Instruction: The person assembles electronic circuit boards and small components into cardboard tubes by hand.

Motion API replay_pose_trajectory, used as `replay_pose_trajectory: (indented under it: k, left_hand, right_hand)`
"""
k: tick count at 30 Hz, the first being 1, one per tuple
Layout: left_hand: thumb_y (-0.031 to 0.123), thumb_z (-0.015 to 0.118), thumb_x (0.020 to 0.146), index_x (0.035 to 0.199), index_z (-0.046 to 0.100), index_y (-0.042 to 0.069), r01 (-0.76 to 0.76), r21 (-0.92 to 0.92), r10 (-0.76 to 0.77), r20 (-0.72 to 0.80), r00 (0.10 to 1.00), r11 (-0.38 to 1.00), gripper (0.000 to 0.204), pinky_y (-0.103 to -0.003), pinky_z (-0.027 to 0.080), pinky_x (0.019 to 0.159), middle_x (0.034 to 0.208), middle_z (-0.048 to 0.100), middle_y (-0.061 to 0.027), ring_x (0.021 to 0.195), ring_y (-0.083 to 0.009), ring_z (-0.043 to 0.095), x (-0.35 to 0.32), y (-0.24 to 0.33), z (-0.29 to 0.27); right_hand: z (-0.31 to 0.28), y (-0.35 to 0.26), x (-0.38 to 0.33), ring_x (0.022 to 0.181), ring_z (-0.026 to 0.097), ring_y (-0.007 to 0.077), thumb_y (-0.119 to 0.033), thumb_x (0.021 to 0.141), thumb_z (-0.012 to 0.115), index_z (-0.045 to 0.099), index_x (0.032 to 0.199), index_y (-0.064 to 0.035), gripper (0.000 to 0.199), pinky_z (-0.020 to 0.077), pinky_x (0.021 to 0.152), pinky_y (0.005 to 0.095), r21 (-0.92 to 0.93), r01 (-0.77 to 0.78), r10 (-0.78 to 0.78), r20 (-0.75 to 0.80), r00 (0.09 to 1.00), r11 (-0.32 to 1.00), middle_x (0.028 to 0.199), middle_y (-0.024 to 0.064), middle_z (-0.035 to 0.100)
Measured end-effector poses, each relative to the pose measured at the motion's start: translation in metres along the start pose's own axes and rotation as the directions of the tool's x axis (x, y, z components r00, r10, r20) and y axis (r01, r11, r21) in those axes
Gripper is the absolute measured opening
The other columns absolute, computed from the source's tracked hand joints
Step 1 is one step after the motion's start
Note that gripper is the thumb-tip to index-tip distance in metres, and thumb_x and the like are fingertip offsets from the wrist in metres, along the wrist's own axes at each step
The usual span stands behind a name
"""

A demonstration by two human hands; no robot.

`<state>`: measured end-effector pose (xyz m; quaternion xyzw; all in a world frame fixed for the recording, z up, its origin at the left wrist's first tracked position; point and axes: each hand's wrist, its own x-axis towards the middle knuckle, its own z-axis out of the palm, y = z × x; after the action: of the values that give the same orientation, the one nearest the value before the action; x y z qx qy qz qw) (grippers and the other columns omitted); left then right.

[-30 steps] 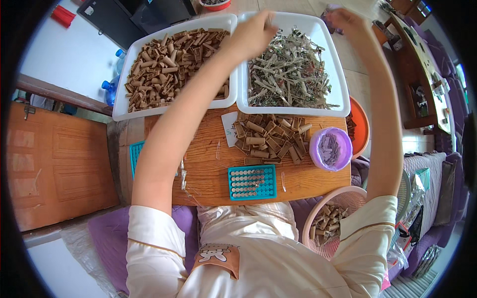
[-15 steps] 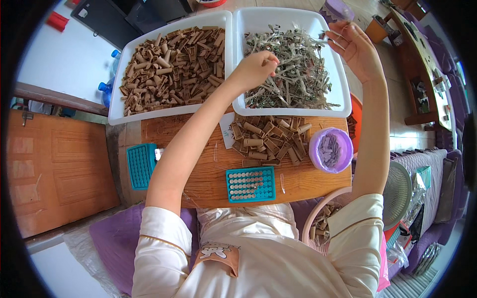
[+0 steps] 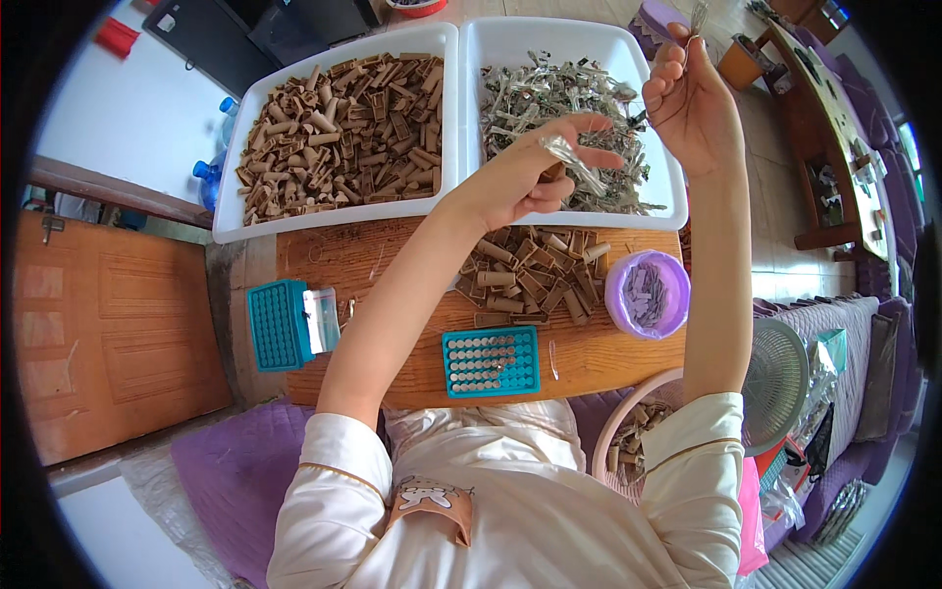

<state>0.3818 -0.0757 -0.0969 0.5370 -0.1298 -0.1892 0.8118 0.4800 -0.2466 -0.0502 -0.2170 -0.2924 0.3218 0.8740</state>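
Note:
Over the right-hand white tub (image 3: 669, 187), heaped with silvery clear-wrapped strips (image 3: 549, 93), are both my hands. My left hand (image 3: 520, 177) has a shiny clear-wrapped strip (image 3: 579, 167) across it; two fingers stretch out while the others curl in. Held higher at the tub's right edge, my right hand (image 3: 692, 113) pinches another clear-wrapped strip (image 3: 699, 18), its top above the fingertips. A thin dark line hangs along the palm, and a small dark piece (image 3: 636, 120) shows beside it. What the strips contain is too small to tell.
Brown half-round plastic pieces fill the left white tub (image 3: 228, 196), and more lie piled (image 3: 535, 275) on the wooden table (image 3: 412, 378). A teal tray (image 3: 491, 361) holds rows of silver discs. Also here are a purple tub (image 3: 616, 304), another teal tray (image 3: 277, 324) and a pink basket (image 3: 601, 452).
My left hand has come up out of the strips and moved right, with a strip now showing in it. My right hand has turned and closed its fingertips on a raised strip.

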Motion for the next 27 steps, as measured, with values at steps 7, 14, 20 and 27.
replay_pose_trajectory:
  k: [7, 14, 20, 27]
  left_hand:
    - [0.054, 0.036, 0.079, 0.117, 0.037, 0.005, -0.150, -0.226, 0.145, -0.037, 0.989, 0.963, 0.062, -0.011, 0.018, 0.033, 0.087, 0.058, -0.0115, 0.040, 0.0011, 0.026, -0.046, 0.006, 0.029]
    - [0.017, 0.058, 0.077, 0.097, 0.046, 0.001, -0.193, -0.141, 0.157, -0.232, 0.960, 0.971, 0.028, -0.019, 0.043, 0.059, 0.078, 0.056, -0.0043, 0.066, -0.0061, 0.052, -0.116, 0.001, 0.063]
    - [0.022, 0.058, 0.077, 0.094, 0.045, 0.003, -0.288, -0.155, 0.224, -0.336, 0.915, 0.945, 0.028, -0.016, 0.039, 0.052, 0.076, 0.054, -0.0032, 0.067, -0.0056, 0.053, -0.158, -0.021, 0.084]
    - [0.024, 0.056, 0.078, 0.096, 0.043, 0.007, -0.454, -0.138, 0.326, -0.519, 0.790, 0.880, 0.028, -0.013, 0.028, 0.040, 0.075, 0.054, -0.0032, 0.053, -0.0009, 0.045, -0.198, -0.030, 0.096]
  right_hand:
    - [0.059, 0.041, -0.025, 0.049, 0.035, 0.0050, -0.021, 0.089, 0.032, 0.043, 0.099, -0.0030, 0.024, 0.0342, 0.050, 0.0210, 0.094, 0.121, -0.090, -0.282, 0.955, 0.988, 0.064, -0.0005, 0.039]
    - [0.123, 0.094, -0.064, 0.048, 0.040, 0.0080, -0.023, 0.086, 0.041, 0.046, 0.097, -0.0032, 0.023, 0.0376, 0.050, 0.0215, -0.119, 0.061, -0.095, -0.303, 0.948, 0.991, 0.063, 0.0020, 0.045]
    - [0.150, 0.131, -0.090, 0.057, 0.044, 0.0083, -0.019, 0.086, 0.043, 0.047, 0.094, -0.0011, 0.021, 0.0373, 0.052, 0.0205, -0.191, 0.075, -0.137, -0.337, 0.932, 0.979, 0.065, 0.0025, 0.046]
    - [0.163, 0.155, -0.123, 0.063, 0.047, 0.0128, -0.021, 0.085, 0.043, 0.046, 0.094, 0.0013, 0.024, 0.0395, 0.058, 0.0256, -0.366, 0.303, -0.416, -0.284, 0.864, 0.880, 0.073, 0.0062, 0.049]
